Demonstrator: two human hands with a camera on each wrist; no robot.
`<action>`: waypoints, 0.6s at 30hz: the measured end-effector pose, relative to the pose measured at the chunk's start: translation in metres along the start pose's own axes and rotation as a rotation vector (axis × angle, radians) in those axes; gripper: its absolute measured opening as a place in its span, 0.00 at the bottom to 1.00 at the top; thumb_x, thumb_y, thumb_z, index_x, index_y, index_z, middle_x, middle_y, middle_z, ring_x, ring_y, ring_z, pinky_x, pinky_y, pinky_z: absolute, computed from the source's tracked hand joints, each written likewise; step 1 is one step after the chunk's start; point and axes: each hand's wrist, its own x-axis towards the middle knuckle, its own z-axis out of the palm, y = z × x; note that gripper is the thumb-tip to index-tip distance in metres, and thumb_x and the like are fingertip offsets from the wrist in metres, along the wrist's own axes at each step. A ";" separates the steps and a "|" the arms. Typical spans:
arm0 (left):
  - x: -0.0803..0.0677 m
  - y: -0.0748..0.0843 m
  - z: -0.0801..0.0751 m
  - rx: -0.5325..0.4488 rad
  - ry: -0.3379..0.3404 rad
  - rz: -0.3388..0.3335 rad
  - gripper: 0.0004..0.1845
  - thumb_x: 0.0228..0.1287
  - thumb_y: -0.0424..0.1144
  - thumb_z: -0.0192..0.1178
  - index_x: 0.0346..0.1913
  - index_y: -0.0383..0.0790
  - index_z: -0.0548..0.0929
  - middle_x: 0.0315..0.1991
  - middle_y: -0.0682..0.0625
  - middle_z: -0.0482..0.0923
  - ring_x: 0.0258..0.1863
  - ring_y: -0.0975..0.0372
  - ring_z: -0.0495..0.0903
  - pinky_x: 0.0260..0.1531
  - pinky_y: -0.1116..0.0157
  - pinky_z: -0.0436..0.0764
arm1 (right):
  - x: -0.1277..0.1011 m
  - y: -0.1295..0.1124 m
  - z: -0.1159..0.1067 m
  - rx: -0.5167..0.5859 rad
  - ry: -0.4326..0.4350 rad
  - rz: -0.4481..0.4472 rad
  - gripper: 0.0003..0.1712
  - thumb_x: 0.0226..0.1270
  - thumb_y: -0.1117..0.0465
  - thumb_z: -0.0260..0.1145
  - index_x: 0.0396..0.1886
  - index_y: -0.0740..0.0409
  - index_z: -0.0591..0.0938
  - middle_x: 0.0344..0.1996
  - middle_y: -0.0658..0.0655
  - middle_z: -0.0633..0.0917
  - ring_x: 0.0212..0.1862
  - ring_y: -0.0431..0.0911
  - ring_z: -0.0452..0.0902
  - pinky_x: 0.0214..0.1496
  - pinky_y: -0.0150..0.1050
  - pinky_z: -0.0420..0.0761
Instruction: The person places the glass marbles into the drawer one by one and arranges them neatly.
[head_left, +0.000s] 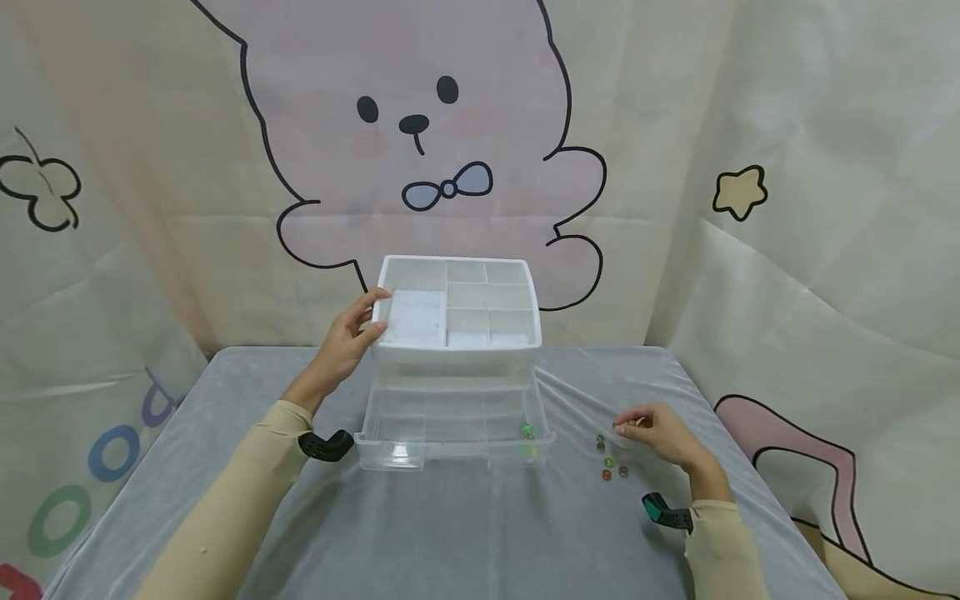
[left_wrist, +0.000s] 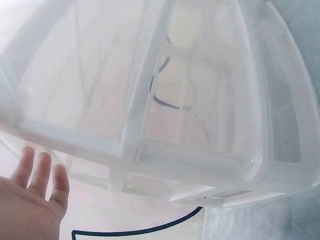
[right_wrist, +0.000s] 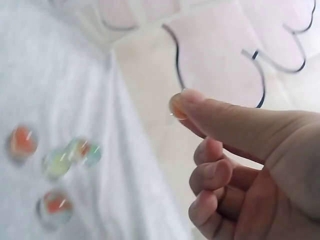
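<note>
Two hands are busy: the left hand (head_left: pixel 347 342) rests with straight fingers on the white plastic organizer box (head_left: pixel 457 312), and the right hand (head_left: pixel 663 435) pinches a small orange glass marble (right_wrist: pixel 177 107) above the table (head_left: pixel 450 533), where a weak pinch could let it roll away.

White organizer (head_left: pixel 456 354), clear drawer (head_left: pixel 450 450), orange-green marbles (head_left: pixel 611 458).

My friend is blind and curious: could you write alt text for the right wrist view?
The right hand pinches an orange marble at its fingertips above a white cloth. Four more blurred marbles lie on the cloth below.
</note>
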 end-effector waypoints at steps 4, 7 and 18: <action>0.000 0.001 0.000 -0.018 -0.006 0.002 0.25 0.78 0.34 0.50 0.74 0.36 0.63 0.72 0.33 0.64 0.54 0.62 0.75 0.43 0.72 0.79 | 0.001 -0.016 0.000 0.006 0.049 -0.045 0.14 0.71 0.62 0.66 0.47 0.71 0.85 0.37 0.61 0.86 0.31 0.40 0.76 0.36 0.37 0.79; 0.001 0.001 0.000 -0.029 0.000 0.001 0.25 0.77 0.34 0.50 0.73 0.36 0.63 0.70 0.33 0.65 0.53 0.63 0.75 0.43 0.72 0.79 | 0.006 -0.026 -0.001 0.000 0.075 -0.081 0.13 0.72 0.62 0.66 0.46 0.69 0.86 0.36 0.61 0.87 0.29 0.37 0.74 0.33 0.36 0.78; 0.000 0.000 0.000 -0.027 0.003 -0.022 0.25 0.78 0.35 0.50 0.73 0.37 0.63 0.70 0.33 0.65 0.53 0.61 0.74 0.44 0.72 0.79 | 0.016 -0.059 0.004 0.070 0.141 -0.180 0.09 0.70 0.66 0.67 0.44 0.66 0.88 0.29 0.44 0.85 0.23 0.35 0.68 0.25 0.33 0.71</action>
